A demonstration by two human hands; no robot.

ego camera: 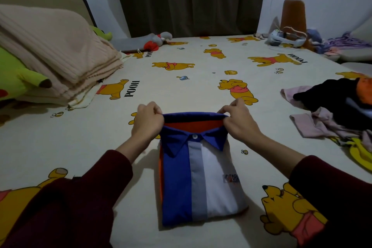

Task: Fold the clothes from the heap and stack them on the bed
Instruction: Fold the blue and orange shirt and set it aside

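A folded shirt (201, 183) with blue, grey and white panels, a blue collar and orange lining lies flat on the bed in front of me, collar away from me. My left hand (148, 122) pinches the left end of the collar's raised back edge. My right hand (239, 123) pinches its right end. The heap of unfolded clothes (330, 110), black, pink, orange and yellow, lies at the right side of the bed.
The bed sheet (181, 86) is cream with yellow bear prints. A folded beige blanket (56, 54) and a green plush toy (18, 78) lie at the left. A grey plush (153, 41), a white device (285, 39) and more fabric sit at the far edge near dark curtains.
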